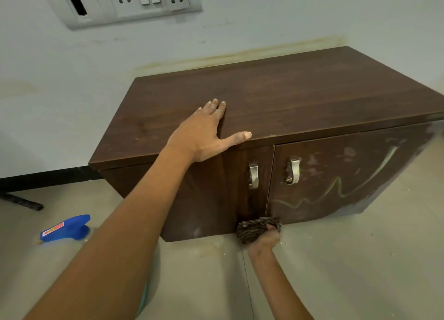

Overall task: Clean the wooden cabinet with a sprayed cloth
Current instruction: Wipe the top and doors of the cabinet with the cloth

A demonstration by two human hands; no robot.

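A low dark wooden cabinet (pixel 276 98) with two doors stands against the wall. My left hand (pixel 206 132) lies flat and open on its top near the front edge, thumb spread along the edge. My right hand (pixel 265 239) is down at the bottom of the doors, shut on a crumpled dark patterned cloth (pixel 254 228) pressed against the lower edge by the gap between the doors. The right door (pixel 348 175) carries pale smears and a zigzag streak. Two metal handles (pixel 253 175) sit beside the gap.
A spray bottle with a blue head (pixel 67 228) stands on the floor at the left, partly behind my left arm. A switch and socket panel (pixel 129 0) is on the wall above. Crumbs and dust lie on the tiled floor (pixel 360 259) before the cabinet.
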